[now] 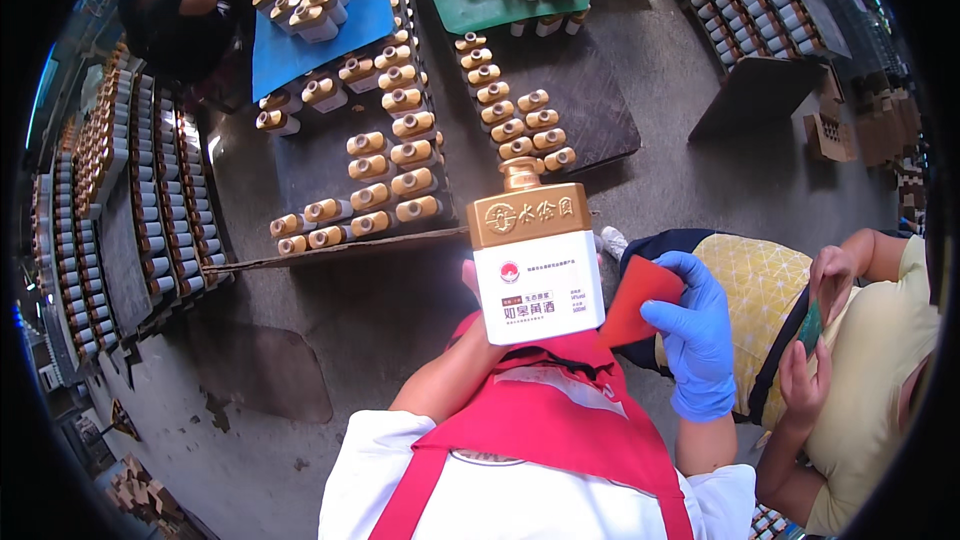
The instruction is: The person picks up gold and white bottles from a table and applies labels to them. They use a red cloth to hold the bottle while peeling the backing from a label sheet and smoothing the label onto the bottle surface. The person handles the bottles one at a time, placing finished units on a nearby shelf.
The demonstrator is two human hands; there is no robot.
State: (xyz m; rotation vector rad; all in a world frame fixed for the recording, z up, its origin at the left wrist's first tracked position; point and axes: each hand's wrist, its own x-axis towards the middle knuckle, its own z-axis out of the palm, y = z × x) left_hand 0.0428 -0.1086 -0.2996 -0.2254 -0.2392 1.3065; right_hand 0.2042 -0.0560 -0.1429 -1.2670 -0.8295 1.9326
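A flat-sided white bottle [538, 285] with a gold shoulder and an open-looking gold neck stands upright before my chest, its labelled face toward me. My left hand [470, 278] is mostly hidden behind it, closed around its left side and back. In my right hand [690, 325], which wears a blue glove, a thin orange-red flat piece [645, 302] is pinched between thumb and fingers. Its lower corner comes close to the bottle's lower right edge; whether they touch I cannot tell.
Many similar bottles [372, 168] stand in rows on a low dark platform ahead, some on blue [330, 50] and green sheets [445, 0]. Close at my right, a person [870, 390] holds a small green piece. Another person [180, 20] works far left. Cardboard boxes [830, 137] lie at right.
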